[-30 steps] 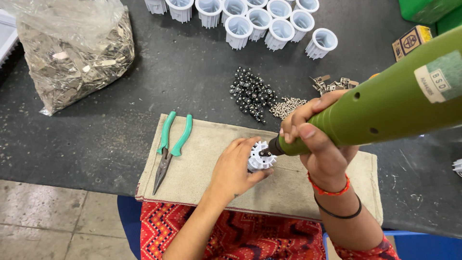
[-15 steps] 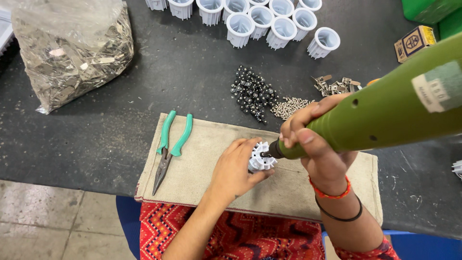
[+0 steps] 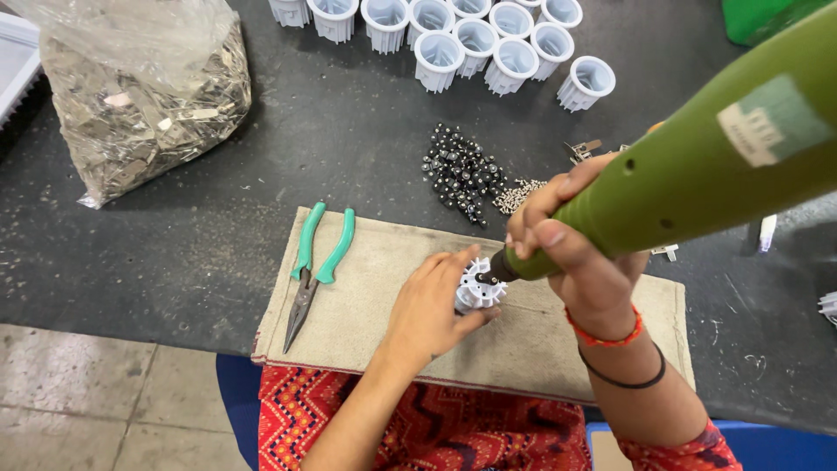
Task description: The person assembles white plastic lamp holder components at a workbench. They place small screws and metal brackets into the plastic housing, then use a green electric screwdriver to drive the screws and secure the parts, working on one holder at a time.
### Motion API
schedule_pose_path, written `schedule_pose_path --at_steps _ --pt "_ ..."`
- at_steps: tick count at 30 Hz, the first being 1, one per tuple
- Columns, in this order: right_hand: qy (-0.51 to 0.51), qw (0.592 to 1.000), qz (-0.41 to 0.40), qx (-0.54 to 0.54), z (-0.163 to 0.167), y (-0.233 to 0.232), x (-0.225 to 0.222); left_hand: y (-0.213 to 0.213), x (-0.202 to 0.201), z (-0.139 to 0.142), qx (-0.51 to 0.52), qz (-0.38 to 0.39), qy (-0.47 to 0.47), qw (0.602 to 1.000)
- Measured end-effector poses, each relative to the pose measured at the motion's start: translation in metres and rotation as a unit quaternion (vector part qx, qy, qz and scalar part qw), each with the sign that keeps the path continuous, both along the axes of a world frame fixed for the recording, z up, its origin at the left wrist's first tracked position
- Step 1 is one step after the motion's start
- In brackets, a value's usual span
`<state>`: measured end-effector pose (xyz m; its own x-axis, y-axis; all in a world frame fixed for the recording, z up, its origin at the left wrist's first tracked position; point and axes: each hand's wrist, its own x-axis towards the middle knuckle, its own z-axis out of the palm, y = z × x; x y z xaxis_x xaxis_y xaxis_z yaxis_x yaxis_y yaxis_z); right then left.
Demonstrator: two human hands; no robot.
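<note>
While the left hand (image 3: 432, 310) grips a small white finned plastic part (image 3: 478, 292) on the beige cloth pad (image 3: 384, 288), the right hand (image 3: 575, 240) is wrapped around a green electric screwdriver (image 3: 697, 179), whose tip meets the part's top. Green-handled pliers (image 3: 316, 262) lie on the pad (well left), with black screws (image 3: 458, 170) on the dark worktop (image 3: 174, 235) beyond.

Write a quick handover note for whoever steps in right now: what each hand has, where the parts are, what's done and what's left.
Left hand: grip closed around a white finned housing, pressed on the beige cloth pad.
Right hand: grip on the green power driver, its tip in the housing top.
Nearby: green-handled pliers on the pad; black screws beyond it; more white housings at the table's far edge; a bag of metal pieces far left.
Done: housing seated, driver engaged. Left: I cannot tell whether it is fastened.
</note>
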<state>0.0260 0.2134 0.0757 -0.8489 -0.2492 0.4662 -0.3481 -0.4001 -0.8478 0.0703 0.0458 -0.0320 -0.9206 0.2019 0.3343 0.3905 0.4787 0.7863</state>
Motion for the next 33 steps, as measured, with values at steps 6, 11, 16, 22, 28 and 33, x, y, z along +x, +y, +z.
schedule_pose_path --at_steps 6,11,16,22,28,33 --pt "0.016 0.999 -0.012 -0.031 0.005 0.008 0.003 0.000 0.002 -0.007 0.059 0.006 0.070 0.996" --pt "0.021 0.999 -0.035 -0.030 0.002 0.008 0.006 0.003 0.002 -0.012 0.077 0.009 0.067 0.995" --pt "0.016 0.998 -0.035 -0.044 -0.004 0.003 0.008 0.001 0.001 -0.013 0.090 0.001 0.057 0.994" --pt "0.021 0.999 -0.040 -0.028 -0.008 0.001 0.010 0.002 0.005 -0.010 0.098 0.012 0.046 0.994" --pt "0.027 0.998 -0.050 -0.027 -0.005 0.003 0.009 0.003 0.003 -0.007 0.094 0.024 0.038 0.995" --pt "0.034 0.998 -0.057 -0.025 -0.003 0.004 0.013 0.003 0.004 -0.008 0.078 0.026 -0.016 0.997"
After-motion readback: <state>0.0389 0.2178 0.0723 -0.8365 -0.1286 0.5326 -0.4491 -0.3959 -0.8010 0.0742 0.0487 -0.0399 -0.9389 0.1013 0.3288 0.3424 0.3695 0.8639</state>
